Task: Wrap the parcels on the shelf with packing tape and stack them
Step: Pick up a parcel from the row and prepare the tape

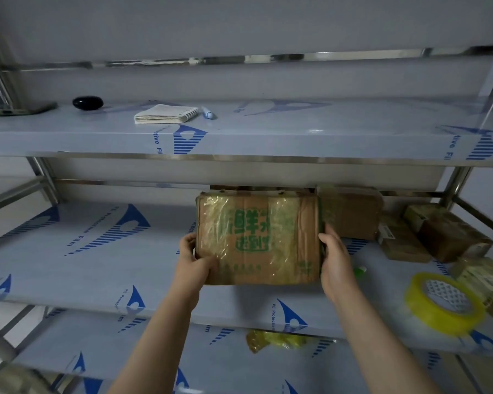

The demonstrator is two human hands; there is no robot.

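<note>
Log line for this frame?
parcel: taped, between both hands | left hand: grips left edge | right hand: holds right edge | tape roll: on shelf, right, untouched

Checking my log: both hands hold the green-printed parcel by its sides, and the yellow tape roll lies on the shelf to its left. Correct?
Not quite: the head view shows the tape roll to the right of the parcel, not the left. The left hand and right hand do hold its sides.
</note>
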